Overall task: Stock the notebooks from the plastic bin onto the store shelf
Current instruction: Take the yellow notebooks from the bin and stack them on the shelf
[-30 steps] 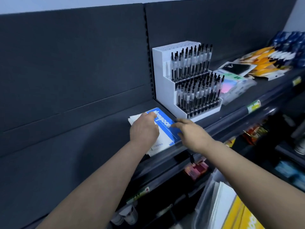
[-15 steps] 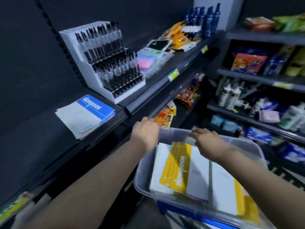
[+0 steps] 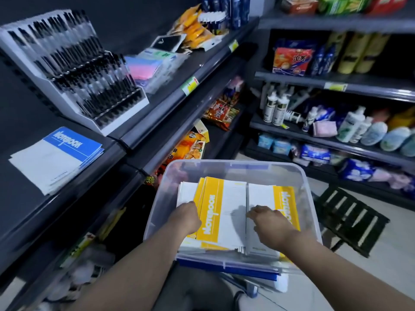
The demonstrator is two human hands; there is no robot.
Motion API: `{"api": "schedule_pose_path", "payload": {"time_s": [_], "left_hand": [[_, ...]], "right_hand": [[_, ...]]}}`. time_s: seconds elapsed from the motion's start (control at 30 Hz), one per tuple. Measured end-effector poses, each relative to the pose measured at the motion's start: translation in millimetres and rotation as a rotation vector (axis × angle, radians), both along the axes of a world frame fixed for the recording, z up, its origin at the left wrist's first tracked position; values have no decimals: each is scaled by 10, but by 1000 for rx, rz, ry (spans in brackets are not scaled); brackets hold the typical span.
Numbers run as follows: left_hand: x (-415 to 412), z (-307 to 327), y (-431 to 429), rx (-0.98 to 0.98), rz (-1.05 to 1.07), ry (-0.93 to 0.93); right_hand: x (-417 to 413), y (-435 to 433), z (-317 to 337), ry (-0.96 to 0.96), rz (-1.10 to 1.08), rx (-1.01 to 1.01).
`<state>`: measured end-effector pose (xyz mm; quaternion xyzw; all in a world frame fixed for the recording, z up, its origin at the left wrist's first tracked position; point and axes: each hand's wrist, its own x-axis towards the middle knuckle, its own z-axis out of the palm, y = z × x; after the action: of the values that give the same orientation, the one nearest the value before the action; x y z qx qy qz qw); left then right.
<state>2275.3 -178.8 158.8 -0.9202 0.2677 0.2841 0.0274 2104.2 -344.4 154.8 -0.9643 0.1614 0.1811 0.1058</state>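
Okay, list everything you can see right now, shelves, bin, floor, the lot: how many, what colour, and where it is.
Blue notebooks: one stack, blue and white, on the dark shelf at left.
Pen rack: one, white, full of black pens, further along that shelf.
Sticky-note packs: several, pink and blue, beside the rack.
Snack packets: several, orange, far end.
Plastic bin: one, clear, lower centre.
Yellow notebooks: two piles side by side, yellow and white, inside the bin.
Bottles: several, white, right-hand shelves.
Slatted stool: one, dark, floor right of bin.
Left hand: at left pile's left edge.
Right hand: fingertips at the gap between piles.
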Motion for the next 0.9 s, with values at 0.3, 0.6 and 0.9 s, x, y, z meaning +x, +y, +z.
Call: {"api": "schedule_pose_path", "payload": {"time_s": [0.3, 0.6, 0.9], "left_hand": [[-91, -130, -47, -41, 159, 18], [-4, -156, -124, -165, 418, 158], [16, -92, -131, -378, 433, 158]], "right_hand": [[157, 196, -252, 155, 106, -62], [115, 191, -311, 213, 84, 10], [194, 184, -212, 182, 42, 22]]}}
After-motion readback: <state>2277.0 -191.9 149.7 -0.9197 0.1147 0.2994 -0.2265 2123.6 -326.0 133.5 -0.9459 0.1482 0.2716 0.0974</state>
